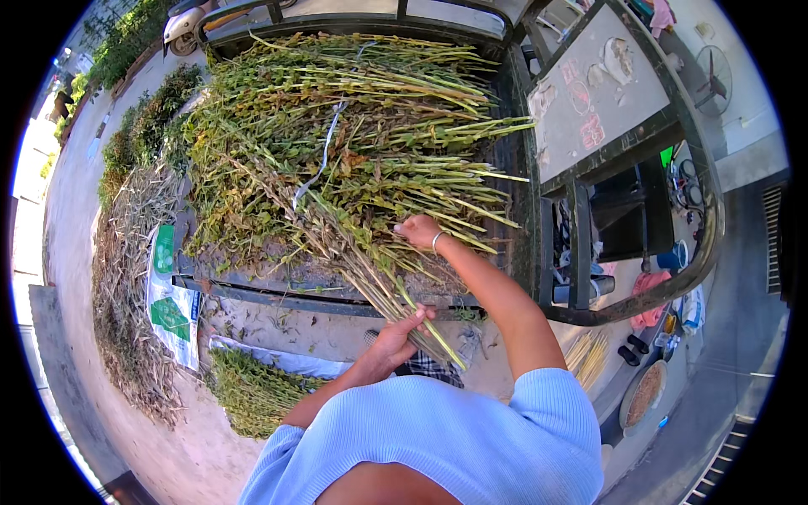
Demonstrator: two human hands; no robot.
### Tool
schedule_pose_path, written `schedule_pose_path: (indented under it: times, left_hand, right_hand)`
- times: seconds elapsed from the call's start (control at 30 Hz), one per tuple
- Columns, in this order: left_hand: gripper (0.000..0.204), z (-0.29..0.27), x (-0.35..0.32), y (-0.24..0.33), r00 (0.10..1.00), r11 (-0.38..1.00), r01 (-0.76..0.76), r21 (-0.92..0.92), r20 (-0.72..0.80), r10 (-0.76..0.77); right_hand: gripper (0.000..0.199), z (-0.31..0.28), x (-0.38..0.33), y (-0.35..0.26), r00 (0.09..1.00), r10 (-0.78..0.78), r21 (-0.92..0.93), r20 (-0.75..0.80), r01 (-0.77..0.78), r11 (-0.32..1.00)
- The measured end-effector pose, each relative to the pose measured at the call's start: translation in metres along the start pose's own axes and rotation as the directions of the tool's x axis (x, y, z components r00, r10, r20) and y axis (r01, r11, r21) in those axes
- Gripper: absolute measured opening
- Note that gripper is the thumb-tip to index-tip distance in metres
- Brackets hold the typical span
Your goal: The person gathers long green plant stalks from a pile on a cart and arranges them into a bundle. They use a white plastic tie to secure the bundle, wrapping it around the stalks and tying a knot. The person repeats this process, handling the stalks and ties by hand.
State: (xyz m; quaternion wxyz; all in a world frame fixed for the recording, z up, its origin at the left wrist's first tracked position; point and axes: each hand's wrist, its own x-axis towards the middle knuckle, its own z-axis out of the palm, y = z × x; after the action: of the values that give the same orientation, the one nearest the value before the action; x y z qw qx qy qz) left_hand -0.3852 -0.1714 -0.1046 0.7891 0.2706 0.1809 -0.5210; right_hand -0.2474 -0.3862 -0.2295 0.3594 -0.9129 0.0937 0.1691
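Observation:
A bundle of cut, leafy plant stalks [349,252] slants from the pile toward my body. My left hand [397,338] is wrapped round its bare stem ends, with the thumb on top. My right hand [419,232], a bangle at the wrist, is at the near side of the pile with its fingers curled in; what they hold among the stems is hidden. The large pile of green and brown stalks [387,126] lies on a dark vehicle bed, stem ends to the right. A pale strip [324,156] lies across the pile.
The dark metal rail [713,210] and a grey panel [593,93] stand at the bed's right end. Drying stalks [126,295] and a green-and-white sack [172,295] lie left. More green stalks [257,391] sit below the bed's edge. A round basket [642,394] stands lower right.

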Motion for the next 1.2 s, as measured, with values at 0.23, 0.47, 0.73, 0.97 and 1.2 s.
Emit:
schedule_pose_path:
  times: [0.23,0.47,0.73,0.97,1.2]
  left_hand:
    - [0.010,-0.003,0.026,-0.008,1.000,0.999,0.013,-0.039,-0.018,-0.014]
    - [0.011,0.006,0.047,-0.012,0.991,1.000,0.017,-0.016,-0.134,-0.019]
    - [0.014,-0.002,0.060,-0.021,0.997,0.999,0.043,-0.022,-0.069,-0.044]
    - [0.012,-0.035,0.119,-0.083,0.986,0.992,-0.124,0.040,-0.106,0.127]
    - [0.019,0.005,0.104,-0.072,0.931,0.894,-0.194,0.404,-0.210,0.297]
  right_hand:
    - [0.041,-0.057,0.066,0.013,0.951,0.199,-0.572,-0.236,-0.301,0.763]
    - [0.022,-0.053,0.058,0.022,0.970,0.166,-0.674,-0.175,-0.241,0.698]
    - [0.024,-0.043,-0.072,-0.019,0.987,-0.155,-0.291,0.033,0.158,0.944]
    - [0.091,-0.048,-0.145,-0.070,0.942,0.100,-0.265,0.322,-0.012,0.964]
    - [0.061,-0.025,-0.140,-0.100,0.958,0.266,-0.411,0.110,-0.200,0.889]
